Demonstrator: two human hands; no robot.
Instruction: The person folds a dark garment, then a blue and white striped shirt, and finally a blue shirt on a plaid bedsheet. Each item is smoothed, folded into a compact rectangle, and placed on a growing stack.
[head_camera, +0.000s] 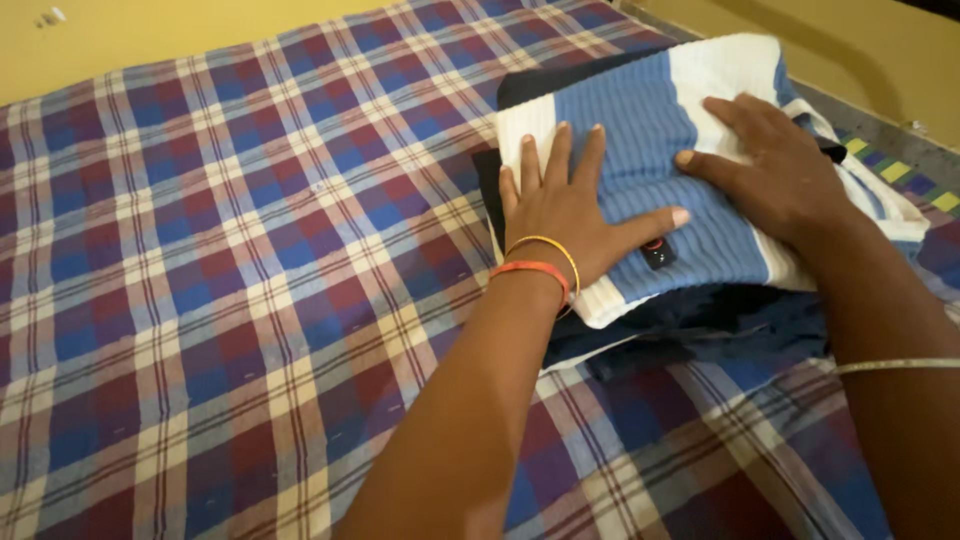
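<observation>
Left hand (565, 215) lies palm-down and fully spread on the folded blue-and-white striped garment (660, 170), fingers pointing to the far side and thumb reaching right toward a small dark tag (657, 253) near the garment's near edge. It grips nothing; it presses flat. Two bangles, one orange and one thin gold, sit at its wrist (535, 268). Right hand (775, 175) is likewise open and flat, resting on the right part of the same garment with fingers directed left; it holds nothing either. A thin gold bangle (895, 366) circles the right forearm.

The striped garment tops a short stack of folded clothes: dark navy pieces (700, 325) show beneath it along the near and left edges. The stack stands on the right, far part of the bed, on a checked sheet (230, 260) of blue, red and cream. A plain yellow wall (150, 35) runs along the far side, and a strip of tiled floor (900, 160) shows at the far right.

Assessment: the step appears to be smoothing and squaring the top fold. Even pressure from both palms, swept outward from the centre, should flatten the ribbed fabric without dragging it off the pieces below. The top piece overhangs the dark layers at the right; its edges would sit better aligned with the stack.
</observation>
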